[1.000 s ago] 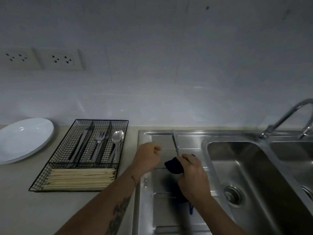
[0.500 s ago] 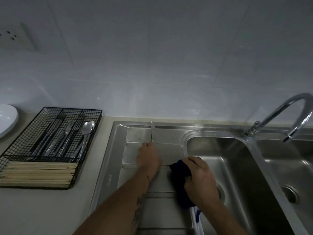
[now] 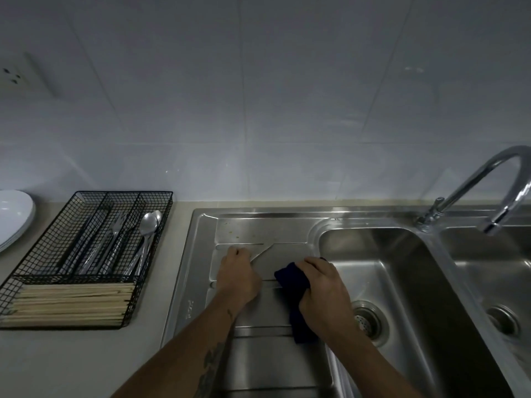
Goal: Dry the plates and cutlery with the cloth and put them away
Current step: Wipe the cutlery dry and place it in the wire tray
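Left grip [image 3: 237,272] pinches knife [image 3: 263,252] by handle; right grip [image 3: 321,291] clamps cloth [image 3: 291,285]. I judge blade thin, slippery: hold handle.

A knife [image 3: 262,252] stuck out past the left fingers, its thin silver blade slanting up and away. A dark blue cloth [image 3: 293,285] sat bunched under the right fingers, its tail hanging below the palm. White plates [image 3: 14,216] lay stacked, and cutlery [image 3: 123,245] lay in its basket, well left of both.
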